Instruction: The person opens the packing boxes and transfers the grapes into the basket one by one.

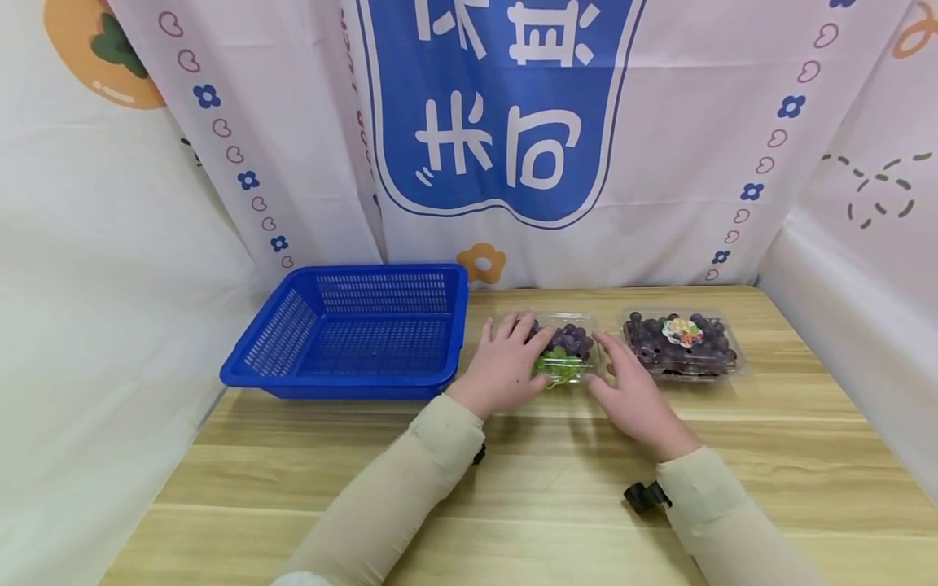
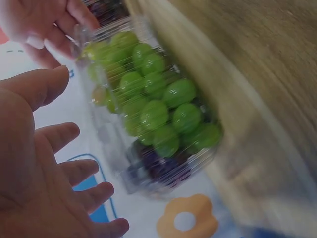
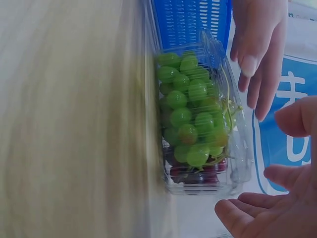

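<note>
A clear plastic box of grapes (image 1: 564, 350) sits on the table, with green grapes (image 2: 153, 106) along its near side and dark purple ones behind them. My left hand (image 1: 506, 366) hovers over the left end of the box, fingers spread. At the right end is my right hand (image 1: 633, 399), its thumb and fingers apart and close to the box's edge. In the left wrist view the left fingers stand clear of the plastic. Whether the right fingertips touch the box I cannot tell. The right wrist view shows the box's lid (image 3: 237, 124) as clear plastic.
Left of the hands stands a blue plastic basket (image 1: 462, 325) with slotted sides. To the right is a second clear box of dark grapes (image 1: 681, 350) with a round sticker on top. A printed cloth (image 1: 659, 163) hangs behind the wooden table (image 1: 557, 521).
</note>
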Available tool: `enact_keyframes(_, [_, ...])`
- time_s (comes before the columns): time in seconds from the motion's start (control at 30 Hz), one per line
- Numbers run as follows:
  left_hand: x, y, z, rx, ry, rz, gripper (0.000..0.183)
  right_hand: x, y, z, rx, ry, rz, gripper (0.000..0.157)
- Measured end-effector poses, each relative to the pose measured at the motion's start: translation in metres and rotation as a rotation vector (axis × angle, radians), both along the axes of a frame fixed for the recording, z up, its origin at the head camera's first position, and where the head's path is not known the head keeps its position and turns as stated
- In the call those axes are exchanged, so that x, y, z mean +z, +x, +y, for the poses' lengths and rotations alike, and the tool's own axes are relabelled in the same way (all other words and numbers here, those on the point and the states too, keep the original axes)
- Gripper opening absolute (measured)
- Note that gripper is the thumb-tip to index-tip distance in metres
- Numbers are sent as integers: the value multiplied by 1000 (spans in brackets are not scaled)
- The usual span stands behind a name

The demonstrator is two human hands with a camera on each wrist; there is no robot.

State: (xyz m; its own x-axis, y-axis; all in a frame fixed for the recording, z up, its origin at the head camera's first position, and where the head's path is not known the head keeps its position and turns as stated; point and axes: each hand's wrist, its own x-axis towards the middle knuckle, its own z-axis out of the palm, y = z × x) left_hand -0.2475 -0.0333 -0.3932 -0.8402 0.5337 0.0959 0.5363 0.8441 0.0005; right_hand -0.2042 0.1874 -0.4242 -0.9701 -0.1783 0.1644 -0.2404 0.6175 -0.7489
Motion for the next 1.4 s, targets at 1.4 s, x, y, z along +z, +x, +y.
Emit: enact_keyframes(1.4, [-7, -44, 15, -39, -13, -137, 101, -36, -20, 1, -44, -285, -253, 96])
